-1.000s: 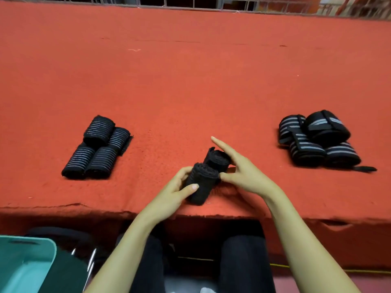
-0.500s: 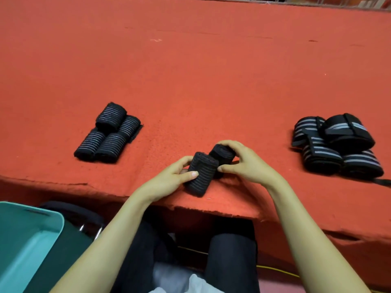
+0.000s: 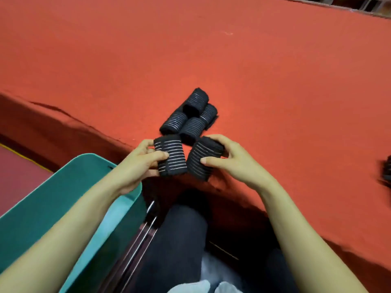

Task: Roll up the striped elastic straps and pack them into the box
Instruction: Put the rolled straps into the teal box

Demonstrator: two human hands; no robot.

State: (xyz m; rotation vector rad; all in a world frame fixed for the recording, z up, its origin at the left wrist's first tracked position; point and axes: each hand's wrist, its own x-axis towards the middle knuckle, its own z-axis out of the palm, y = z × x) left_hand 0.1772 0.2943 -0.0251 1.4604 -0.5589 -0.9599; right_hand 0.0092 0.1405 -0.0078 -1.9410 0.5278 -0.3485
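Shifted leftward: left roll (image 3: 174, 144) in left hand (image 3: 137, 166), right roll (image 3: 204, 149) in right hand (image 3: 236, 163).

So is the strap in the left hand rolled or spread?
Rolled: the left hand grips the strap as a tight cylinder.

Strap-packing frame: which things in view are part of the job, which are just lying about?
Job: black striped elastic roll in left hand; second black striped roll in right hand; pile of four rolled striped straps; teal plastic box.
Lying about: red cloth tabletop; shiny metal rods by the knee; blurred dark bundle at right edge, unclear.
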